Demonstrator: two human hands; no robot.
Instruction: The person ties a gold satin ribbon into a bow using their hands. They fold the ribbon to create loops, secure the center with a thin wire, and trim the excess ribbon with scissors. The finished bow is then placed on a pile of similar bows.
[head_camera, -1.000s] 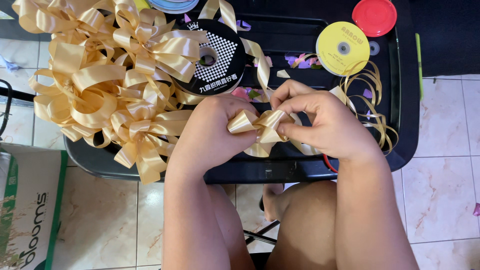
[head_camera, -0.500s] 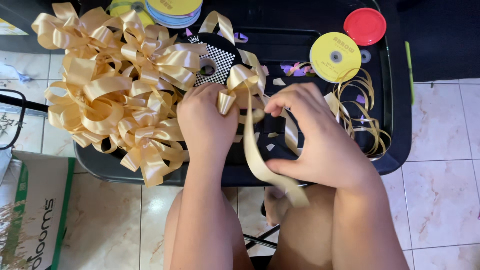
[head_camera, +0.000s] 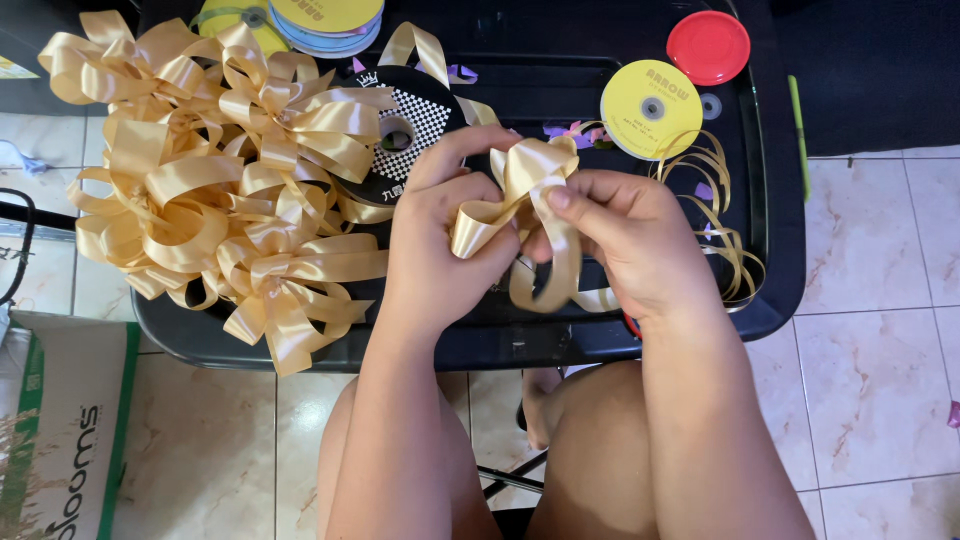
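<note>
- The left hand (head_camera: 435, 245) is closed around a gold ribbon (head_camera: 520, 200), its grip pinching the folded loops between thumb and fingers just above the near edge of the black table (head_camera: 770, 250).
- The right hand (head_camera: 625, 240) pinches the same ribbon from the right side, the thumb pressed on a loop near the top and the fingers curled behind it.
- The ribbon is folded into several loops between the two hands, with one longer loop hanging down towards the table's near edge.
- To the left lies a pile of finished gold bows (head_camera: 220, 170), covering the left part of the table and reaching over its near-left corner.
- A black ribbon spool (head_camera: 405, 125) with a checked face lies just beyond the left hand, partly under the bows.
- A yellow spool (head_camera: 652, 108) lies flat to the far right of the hands, and a red round lid (head_camera: 708, 47) lies beyond it.
- Thin curls of gold ribbon (head_camera: 725, 215) lie just right of the right hand.
- A stack of spools (head_camera: 300, 20) sits at the far edge, cut off by the frame.
- The person's bare knees show below the table, over a pale tiled floor (head_camera: 880, 380).
- A cardboard box (head_camera: 60, 430) stands on the floor at near left.
</note>
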